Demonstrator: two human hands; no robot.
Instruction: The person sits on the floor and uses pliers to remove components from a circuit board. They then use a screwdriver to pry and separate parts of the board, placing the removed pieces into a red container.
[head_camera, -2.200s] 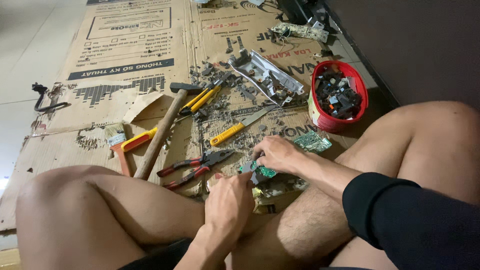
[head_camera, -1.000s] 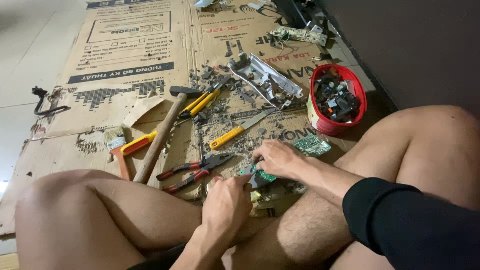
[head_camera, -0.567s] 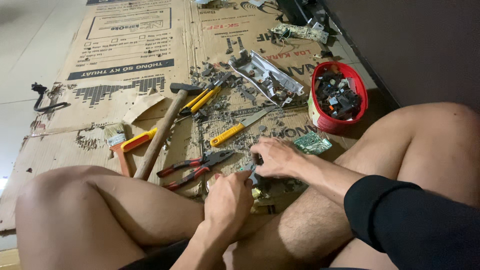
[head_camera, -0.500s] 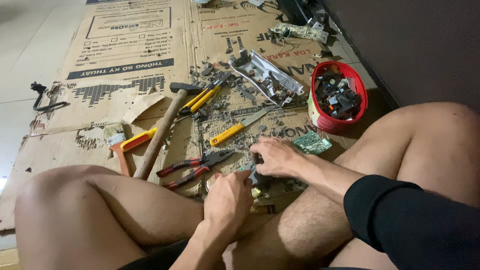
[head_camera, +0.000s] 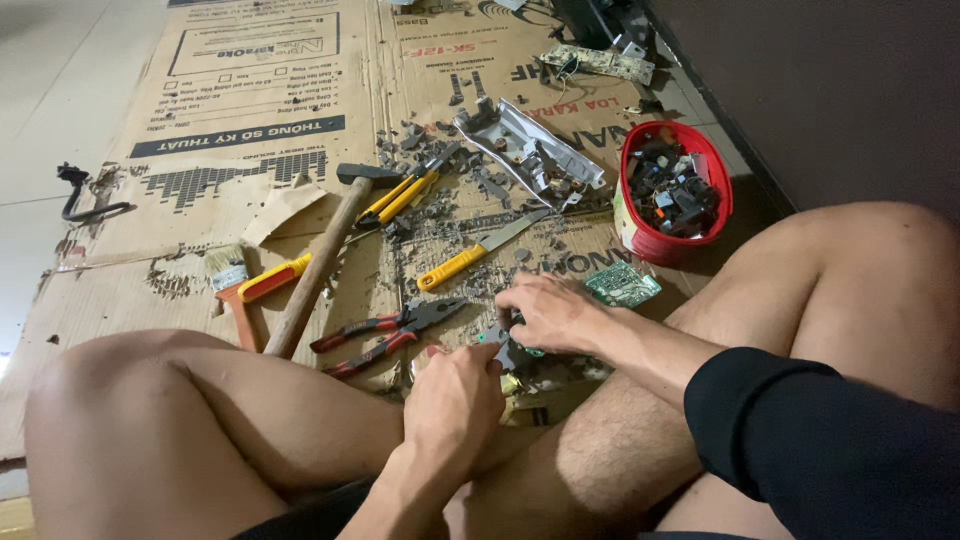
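Observation:
I sit cross-legged on flattened cardboard (head_camera: 250, 120). My left hand (head_camera: 455, 400) and my right hand (head_camera: 550, 312) meet over a small green circuit board part (head_camera: 510, 350) between my shins; both grip it, and the fingers hide most of it. A second green circuit board (head_camera: 622, 285) lies just right of my right hand. Red-handled pliers (head_camera: 385, 335) lie just left of my hands.
A red bowl (head_camera: 640, 235) of dark electronic parts stands at the right. A wooden-handled hammer (head_camera: 320, 260), yellow-handled pliers (head_camera: 405, 195), a yellow-handled knife (head_camera: 470, 255), a brush (head_camera: 230, 280), a metal housing (head_camera: 530, 155) and scattered debris lie ahead. A dark wall runs along the right.
My right hand has shifted slightly over the small part; my left hand stays closed beside it. The tools on the cardboard have not moved.

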